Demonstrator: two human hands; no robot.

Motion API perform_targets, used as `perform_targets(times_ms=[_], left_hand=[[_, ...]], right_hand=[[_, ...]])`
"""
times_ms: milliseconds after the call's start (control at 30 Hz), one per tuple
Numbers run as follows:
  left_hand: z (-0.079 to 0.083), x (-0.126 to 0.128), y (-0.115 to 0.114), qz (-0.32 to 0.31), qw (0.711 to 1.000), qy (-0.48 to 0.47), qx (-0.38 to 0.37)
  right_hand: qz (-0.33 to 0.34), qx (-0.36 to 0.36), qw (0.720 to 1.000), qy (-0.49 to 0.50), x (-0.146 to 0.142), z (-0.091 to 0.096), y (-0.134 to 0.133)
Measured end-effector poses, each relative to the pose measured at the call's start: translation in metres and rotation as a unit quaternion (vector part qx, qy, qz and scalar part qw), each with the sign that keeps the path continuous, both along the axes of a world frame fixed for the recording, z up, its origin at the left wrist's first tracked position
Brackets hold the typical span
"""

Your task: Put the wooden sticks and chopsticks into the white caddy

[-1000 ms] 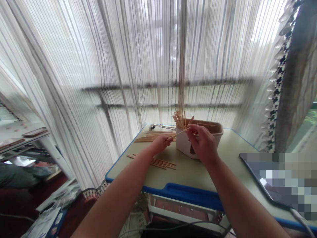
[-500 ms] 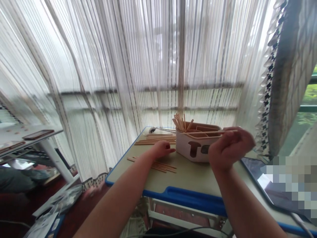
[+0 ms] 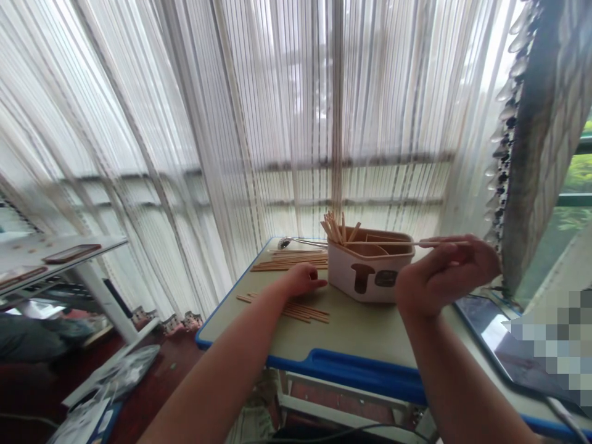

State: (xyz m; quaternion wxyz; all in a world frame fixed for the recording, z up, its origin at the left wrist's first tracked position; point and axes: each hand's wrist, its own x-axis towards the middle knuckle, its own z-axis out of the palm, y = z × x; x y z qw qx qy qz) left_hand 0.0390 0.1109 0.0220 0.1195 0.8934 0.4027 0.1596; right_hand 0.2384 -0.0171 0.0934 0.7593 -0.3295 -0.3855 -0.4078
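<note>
My right hand (image 3: 439,274) is raised to the right of a white box (image 3: 370,274) and pinches one thin wooden stick (image 3: 388,243), held level across the box's open top. Several more sticks (image 3: 337,227) stand upright in the box's left corner. My left hand (image 3: 303,279) rests on the table with its fingers curled, just left of the box. It lies between two loose groups of sticks: one by my wrist (image 3: 296,308) and one further back (image 3: 289,260). Whether it holds anything is not visible.
The table (image 3: 351,364) is beige with a blue rim and stands against striped sheer curtains (image 3: 231,123). A metal spoon (image 3: 296,241) lies at the table's far edge. A dark tablet (image 3: 504,345) lies at the right. A white shelf (image 3: 60,250) stands left.
My right hand has drawn one stick away to the right, from over the box's left corner to beyond its right end. My left hand let go of that stick and settled on the table.
</note>
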Motion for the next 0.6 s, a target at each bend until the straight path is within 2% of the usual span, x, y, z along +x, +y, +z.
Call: perform_targets(times_ms=[300,400,600], left_hand=[[0.0,0.004,-0.002,0.0,1.0,0.006,0.009],[-0.001,0.005,-0.001,-0.005,1.0,0.002,0.011],[-0.001,0.005,-0.001,-0.009,1.0,0.003,0.018]], right_hand=[[0.003,-0.021,1.0,-0.004,0.004,-0.005,-0.001],[-0.01,-0.058,0.998,-0.026,0.003,-0.009,0.0],[-0.014,-0.184,0.978,-0.095,0.001,-0.015,0.006]])
